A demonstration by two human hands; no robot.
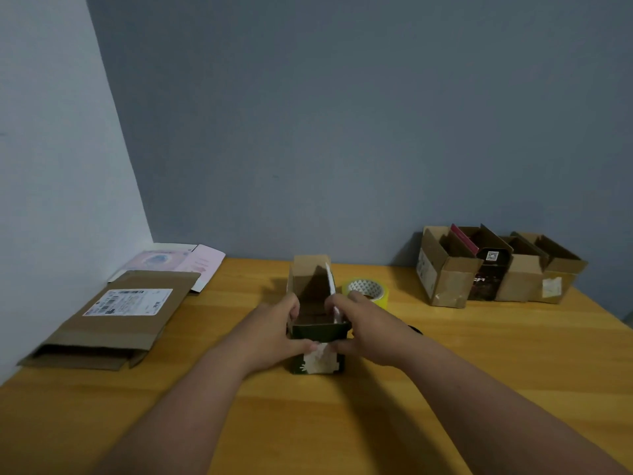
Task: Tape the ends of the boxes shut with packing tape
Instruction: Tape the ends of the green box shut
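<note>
Because the room is only a bare corner of grey-blue walls, everything that matters sits on the wooden worktop (479, 354), which runs wide and mostly bare toward the viewer, giving the arms space to work.

Far to the right of the grip stands a row of open boxes (500, 265), flaps up, pushed back against the wall; they look like a queue waiting for tape. Far to the left lies a flattened carton (113, 320) with a shipping label, and behind it a pink flat box (191, 262), both kept out of the way.

Between the two hands stands the small box (317, 323), dark green outside and brown inside, its top flaps standing open. The left hand (274, 334) clamps its left side, fingers over the rim and thumb on the near face. The right hand (363, 327) closes on the right side, fingers pinching a pale flap at the rim. Both thumbs press near a white patch on the near face, probably to steady the box while the flaps are folded in.

Just behind the right hand rests the roll of tape (368, 291), yellow-green, kept within easy reach for the next step, I judge.
</note>
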